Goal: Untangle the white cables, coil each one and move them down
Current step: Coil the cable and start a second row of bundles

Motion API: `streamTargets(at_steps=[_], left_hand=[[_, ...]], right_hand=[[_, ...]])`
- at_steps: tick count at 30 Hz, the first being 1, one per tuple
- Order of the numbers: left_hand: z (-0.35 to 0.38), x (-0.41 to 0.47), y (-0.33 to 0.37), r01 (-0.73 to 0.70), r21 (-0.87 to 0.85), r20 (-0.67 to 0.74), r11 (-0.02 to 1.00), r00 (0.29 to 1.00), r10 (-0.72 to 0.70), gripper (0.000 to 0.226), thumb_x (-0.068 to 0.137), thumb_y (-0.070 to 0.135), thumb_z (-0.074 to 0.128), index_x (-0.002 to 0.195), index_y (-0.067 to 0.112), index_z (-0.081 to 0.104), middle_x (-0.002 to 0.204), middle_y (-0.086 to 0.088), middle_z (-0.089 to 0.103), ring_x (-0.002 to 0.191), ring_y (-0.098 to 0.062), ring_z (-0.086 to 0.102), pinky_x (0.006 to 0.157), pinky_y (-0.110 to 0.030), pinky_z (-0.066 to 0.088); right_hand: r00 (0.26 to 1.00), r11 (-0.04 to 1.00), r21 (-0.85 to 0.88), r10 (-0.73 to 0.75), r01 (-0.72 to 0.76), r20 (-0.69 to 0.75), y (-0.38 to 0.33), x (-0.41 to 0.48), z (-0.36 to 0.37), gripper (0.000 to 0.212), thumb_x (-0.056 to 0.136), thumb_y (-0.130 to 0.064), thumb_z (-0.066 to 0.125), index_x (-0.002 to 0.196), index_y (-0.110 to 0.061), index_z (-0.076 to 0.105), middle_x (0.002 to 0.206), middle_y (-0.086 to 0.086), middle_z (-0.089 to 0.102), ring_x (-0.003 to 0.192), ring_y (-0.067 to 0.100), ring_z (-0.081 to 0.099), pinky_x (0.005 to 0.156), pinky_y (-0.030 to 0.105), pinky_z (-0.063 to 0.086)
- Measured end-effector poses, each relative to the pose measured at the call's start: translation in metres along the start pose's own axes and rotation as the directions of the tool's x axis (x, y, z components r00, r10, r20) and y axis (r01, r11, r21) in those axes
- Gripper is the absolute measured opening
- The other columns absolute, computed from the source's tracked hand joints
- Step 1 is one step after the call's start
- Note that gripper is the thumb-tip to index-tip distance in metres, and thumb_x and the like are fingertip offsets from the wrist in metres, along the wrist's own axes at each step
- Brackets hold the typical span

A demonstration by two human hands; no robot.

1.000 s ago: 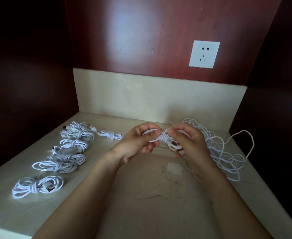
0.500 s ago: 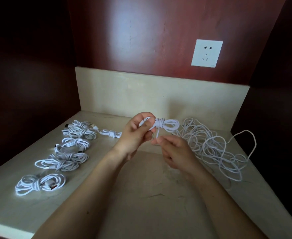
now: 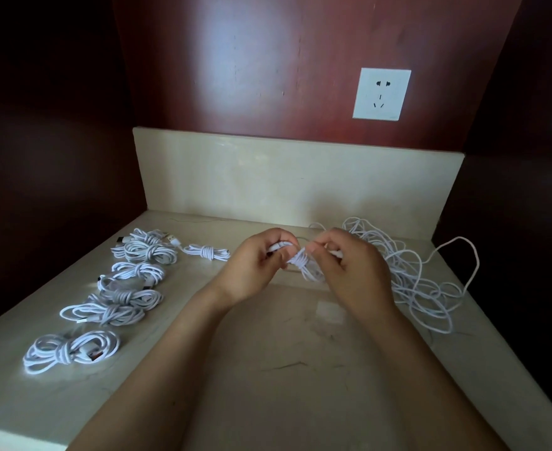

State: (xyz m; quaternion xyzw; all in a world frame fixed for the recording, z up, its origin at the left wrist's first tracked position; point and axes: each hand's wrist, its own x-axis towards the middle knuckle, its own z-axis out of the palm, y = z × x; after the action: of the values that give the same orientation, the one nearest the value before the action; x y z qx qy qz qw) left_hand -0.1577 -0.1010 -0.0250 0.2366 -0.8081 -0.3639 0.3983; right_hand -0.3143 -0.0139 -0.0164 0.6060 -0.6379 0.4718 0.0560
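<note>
Two hands up over the pale counter [image 3: 284, 385], right in front of the wall socket [image 3: 382, 94] and lower down. Left hand [image 3: 251, 268] curled almost shut, fingers pinching one end of a small white bundle [image 3: 300, 260]. Right hand [image 3: 349, 268] curled too, thumb and fingers pinched on the other end of the same bundle, with a few turns of wire wrapped tight round its middle. Looks like the tying-off step for this one cable. To do it well: keep the loops flat and together with the left hand, pull the last wrap snug with the right but not too hard, then tuck the loose tip under a wrap so nothing springs open. No yanking, since the wire is thin and bendy and can slip out of the pinch. Below the socket and to its right, a big messy pile of loose cable [image 3: 414, 281] lying on the counter, just behind the right hand; best to keep the bundle clear of it so no loop gets caught. Far to the socket's left and lower, a row of finished coils [image 3: 128, 297] lying on the counter; the new bundle probably goes beside them, the tangle still to do
</note>
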Motion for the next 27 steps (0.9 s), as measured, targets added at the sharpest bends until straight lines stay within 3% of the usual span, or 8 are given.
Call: streamTargets(at_steps=[3, 6, 9, 12, 15, 19, 23, 27], left_hand=[[-0.003, -0.001, 0.008, 0.081, -0.221, 0.122, 0.972, 0.991, -0.055, 0.007, 0.095, 0.016, 0.056, 0.092, 0.013, 0.06, 0.063, 0.014, 0.055, 0.058, -0.002, 0.047, 0.056, -0.013, 0.036], [-0.004, -0.001, 0.012, 0.131, -0.402, 0.157, 0.906, 0.985, -0.072, 0.013, 0.089, 0.024, 0.054, 0.091, 0.011, 0.058, 0.061, 0.01, 0.051, 0.054, -0.006, 0.041, 0.053, -0.015, 0.034], [0.002, -0.002, 0.017, 0.13, -0.576, 0.159, 0.807, 0.986, -0.045, 0.01, 0.09, 0.02, 0.05, 0.091, 0.011, 0.054, 0.059, 0.009, 0.048, 0.05, -0.005, 0.035, 0.051, -0.016, 0.03], [0.012, -0.001, 0.019, 0.13, -0.72, 0.095, 0.682, 0.992, -0.089, 0.008, 0.091, 0.022, 0.05, 0.091, 0.014, 0.052, 0.059, 0.006, 0.047, 0.05, -0.006, 0.034, 0.053, -0.017, 0.031], [0.018, 0.001, 0.016, 0.109, -0.798, -0.003, 0.592, 0.983, -0.185, 0.009, 0.088, 0.023, 0.054, 0.09, 0.015, 0.053, 0.061, 0.003, 0.049, 0.051, -0.007, 0.037, 0.054, -0.016, 0.038], [0.026, 0.001, 0.012, 0.046, -0.631, -0.187, 0.774, 0.96, -0.209, 0.009, 0.098, 0.015, 0.054, 0.09, 0.014, 0.056, 0.063, 0.004, 0.053, 0.053, -0.009, 0.041, 0.057, -0.022, 0.039], [0.024, 0.0, 0.012, -0.089, -0.463, -0.312, 0.882, 0.948, -0.068, 0.005, 0.096, 0.013, 0.054, 0.094, 0.009, 0.056, 0.07, -0.001, 0.056, 0.054, -0.012, 0.047, 0.055, -0.024, 0.042], [0.02, 0.0, 0.011, -0.075, -0.352, -0.321, 0.933, 0.946, -0.045, 0.003, 0.094, 0.012, 0.058, 0.093, 0.009, 0.059, 0.072, 0.004, 0.062, 0.059, -0.01, 0.055, 0.057, -0.022, 0.047]], right_hand=[[0.993, 0.939, 0.324, 0.106, -0.115, 0.044, 0.004, 0.005, 0.001, 0.013, 0.087, -0.03, 0.069, 0.078, -0.021, 0.07, 0.076, -0.008, 0.068, 0.07, 0.006, 0.062, 0.067, 0.029, 0.048], [0.948, 0.697, 0.642, 0.226, -0.318, 0.223, -0.003, 0.006, -0.005, 0.013, 0.09, -0.011, 0.067, 0.079, -0.014, 0.073, 0.067, 0.001, 0.065, 0.056, 0.007, 0.057, 0.054, 0.022, 0.045], [0.864, 0.483, 0.717, 0.313, -0.502, 0.394, -0.007, 0.007, -0.01, 0.014, 0.093, -0.003, 0.057, 0.086, -0.012, 0.066, 0.05, -0.004, 0.053, 0.036, 0.004, 0.034, 0.033, 0.015, 0.024], [0.888, 0.485, 0.744, 0.268, -0.46, 0.374, -0.008, 0.007, -0.006, 0.023, 0.095, 0.007, 0.043, 0.091, -0.014, 0.053, 0.049, -0.002, 0.046, 0.037, 0.008, 0.03, 0.035, 0.014, 0.021], [0.908, 0.548, 0.725, 0.22, -0.416, 0.355, -0.014, 0.003, 0.004, 0.013, 0.098, 0.001, 0.043, 0.104, -0.01, 0.048, 0.056, 0.0, 0.049, 0.043, 0.01, 0.035, 0.039, 0.018, 0.021], [0.909, 0.527, 0.74, 0.25, -0.417, 0.333, -0.019, 0.001, 0.008, 0.007, 0.098, -0.005, 0.047, 0.103, -0.008, 0.049, 0.06, 0.001, 0.051, 0.047, 0.013, 0.038, 0.04, 0.019, 0.022], [0.911, 0.516, 0.752, 0.201, -0.41, 0.359, -0.021, 0.004, 0.004, 0.015, 0.079, -0.014, 0.051, 0.072, -0.025, 0.059, 0.062, 0.005, 0.049, 0.05, 0.016, 0.04, 0.042, 0.022, 0.025], [0.913, 0.517, 0.753, 0.256, -0.408, 0.319, -0.015, 0.005, 0.008, 0.008, 0.098, -0.016, 0.046, 0.093, -0.011, 0.05, 0.063, 0.001, 0.053, 0.051, 0.017, 0.041, 0.041, 0.021, 0.026]])
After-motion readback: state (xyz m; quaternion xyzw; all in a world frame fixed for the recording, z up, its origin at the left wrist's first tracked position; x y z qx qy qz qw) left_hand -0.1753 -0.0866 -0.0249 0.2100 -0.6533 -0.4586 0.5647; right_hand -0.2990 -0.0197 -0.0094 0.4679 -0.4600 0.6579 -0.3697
